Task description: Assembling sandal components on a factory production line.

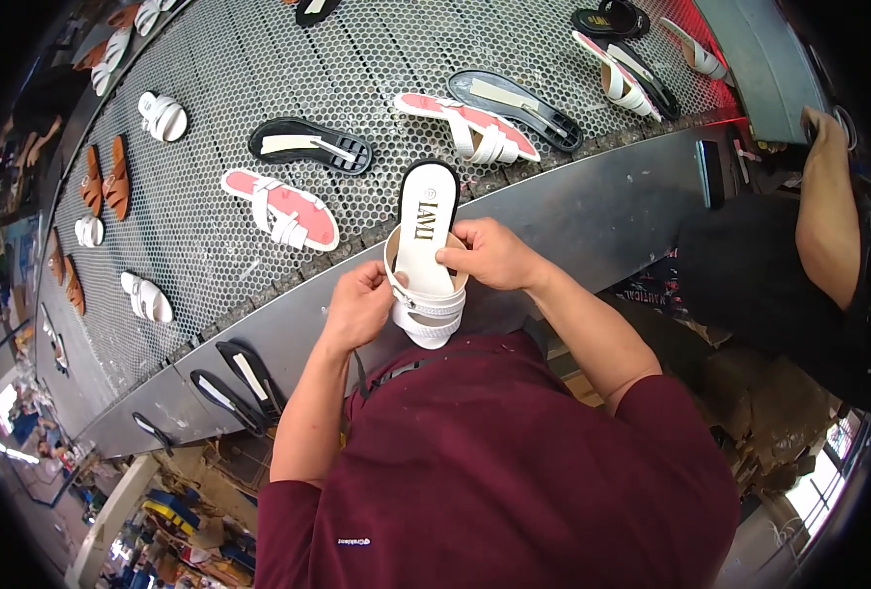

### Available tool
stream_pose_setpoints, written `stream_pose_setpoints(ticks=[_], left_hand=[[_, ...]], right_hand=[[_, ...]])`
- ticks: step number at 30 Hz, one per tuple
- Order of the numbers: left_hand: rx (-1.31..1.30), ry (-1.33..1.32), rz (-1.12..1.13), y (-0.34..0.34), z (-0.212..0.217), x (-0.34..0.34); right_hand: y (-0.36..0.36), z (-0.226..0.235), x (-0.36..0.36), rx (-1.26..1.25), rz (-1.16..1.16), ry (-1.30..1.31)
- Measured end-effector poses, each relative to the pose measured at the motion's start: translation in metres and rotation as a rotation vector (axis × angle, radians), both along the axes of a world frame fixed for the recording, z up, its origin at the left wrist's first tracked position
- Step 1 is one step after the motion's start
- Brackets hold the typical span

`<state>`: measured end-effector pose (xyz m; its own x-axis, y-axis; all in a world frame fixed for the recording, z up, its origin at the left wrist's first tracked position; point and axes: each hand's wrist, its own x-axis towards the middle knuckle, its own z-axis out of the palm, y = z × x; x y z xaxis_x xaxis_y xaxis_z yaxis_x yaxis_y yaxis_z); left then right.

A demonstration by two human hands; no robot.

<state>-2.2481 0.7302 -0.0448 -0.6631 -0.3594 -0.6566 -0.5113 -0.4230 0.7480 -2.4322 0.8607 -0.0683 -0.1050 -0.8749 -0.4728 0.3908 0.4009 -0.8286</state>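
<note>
White sandal, held in both hands (pixel 426 280): 1. Pink-lined uppers with white straps, beyond the hands (pixel 280 208): 3. Black soles, beyond the hands (pixel 310 144): 2; below the left hand (pixel 244 378): 3.

Item one: a printed label (pixel 427 220) on the white insole of the sandal (pixel 428 257) held at the table edge; dark lettering running lengthwise along the heel half, with a small round embossed mark above it near the heel end.

Item two: a small white logo tag (pixel 353 541) on the maroon shirt, low on the chest.

No packages, signs or screens can be made out clearly elsewhere.
</note>
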Motion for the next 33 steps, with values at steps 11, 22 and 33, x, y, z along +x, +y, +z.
stream_pose_setpoints(ticks=[11, 22, 33], left_hand=[[-0.099, -0.033, 0.010, 0.013, -0.008, 0.004], [-0.001, -0.014, 0.149, 0.020, -0.007, -0.009], [-0.220, -0.076, 0.652, 0.008, -0.022, 0.002]], right_hand=[[0.010, 0.003, -0.008, 0.075, 0.143, -0.019], [0.019, -0.014, -0.005, 0.061, 0.075, -0.115], [-0.015, -0.019, 0.002, -0.033, -0.146, -0.222]])
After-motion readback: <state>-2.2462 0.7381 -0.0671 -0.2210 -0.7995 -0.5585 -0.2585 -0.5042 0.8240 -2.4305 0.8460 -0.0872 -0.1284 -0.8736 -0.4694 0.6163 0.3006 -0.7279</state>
